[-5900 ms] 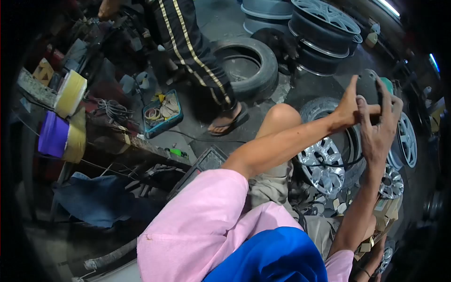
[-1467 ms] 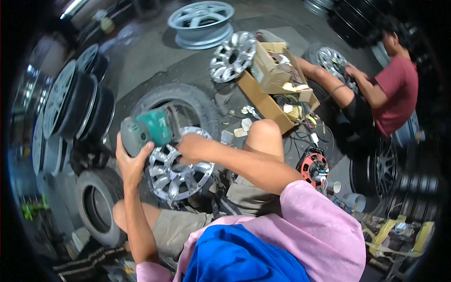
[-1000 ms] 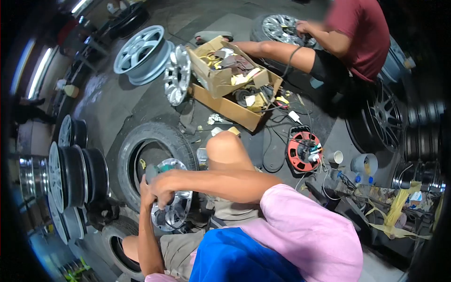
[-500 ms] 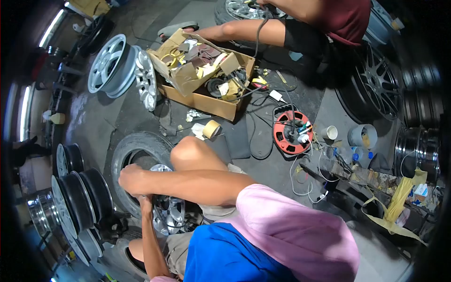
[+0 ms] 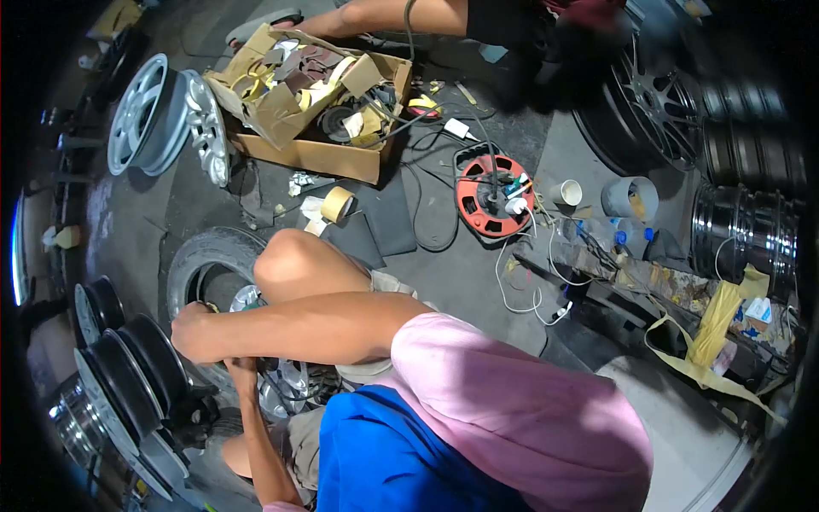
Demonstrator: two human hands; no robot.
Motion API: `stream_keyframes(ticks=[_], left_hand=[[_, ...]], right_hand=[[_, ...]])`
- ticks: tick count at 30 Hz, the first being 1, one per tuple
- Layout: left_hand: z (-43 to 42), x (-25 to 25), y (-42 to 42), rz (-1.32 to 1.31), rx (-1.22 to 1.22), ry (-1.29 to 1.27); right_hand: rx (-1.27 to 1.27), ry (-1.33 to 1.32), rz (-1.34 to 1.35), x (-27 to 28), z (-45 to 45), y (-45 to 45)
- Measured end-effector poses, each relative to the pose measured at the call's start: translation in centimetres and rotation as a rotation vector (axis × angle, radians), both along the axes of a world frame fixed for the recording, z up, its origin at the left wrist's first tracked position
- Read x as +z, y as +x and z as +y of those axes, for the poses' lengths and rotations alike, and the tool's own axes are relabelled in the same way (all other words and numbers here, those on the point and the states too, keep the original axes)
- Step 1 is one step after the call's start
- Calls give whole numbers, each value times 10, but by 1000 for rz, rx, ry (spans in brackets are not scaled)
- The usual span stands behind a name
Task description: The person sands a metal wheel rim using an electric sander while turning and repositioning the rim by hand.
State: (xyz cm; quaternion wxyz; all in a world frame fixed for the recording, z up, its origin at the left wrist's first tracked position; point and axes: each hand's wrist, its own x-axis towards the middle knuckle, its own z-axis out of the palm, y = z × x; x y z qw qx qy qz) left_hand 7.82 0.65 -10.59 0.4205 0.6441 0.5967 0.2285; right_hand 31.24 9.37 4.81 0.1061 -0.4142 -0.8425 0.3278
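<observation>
I cannot tell what the curled right hand or half-hidden left hand holds. The wheel is near, right beside the tire; its cord could catch a hand if pulled.

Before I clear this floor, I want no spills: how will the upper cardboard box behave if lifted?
The upper cardboard box likely flexes, its flaps being bent and splayed. Loose scraps could spill, since it is open-topped and heaped.

Wheel: beneath right forearm, right of tire
Tire: left of knee
Cable reel: on floor, right of boxes
Cup: right of cable reel
</observation>
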Motion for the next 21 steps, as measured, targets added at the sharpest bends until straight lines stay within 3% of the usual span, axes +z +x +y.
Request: stream_keyframes(ticks=[9,12,16,21], left_hand=[[-6,38,58,141,94,26],[-9,31,52,159,132,-28],[-12,47,62,197,172,-25],[-21,65,85,-67,139,16]], right_hand=[[-51,0,-137,-25,-2,16],[-60,89,-143,-52,-13,18],[-71,21,-187,-82,-37,27],[-50,63,-132,-100,-65,52]])
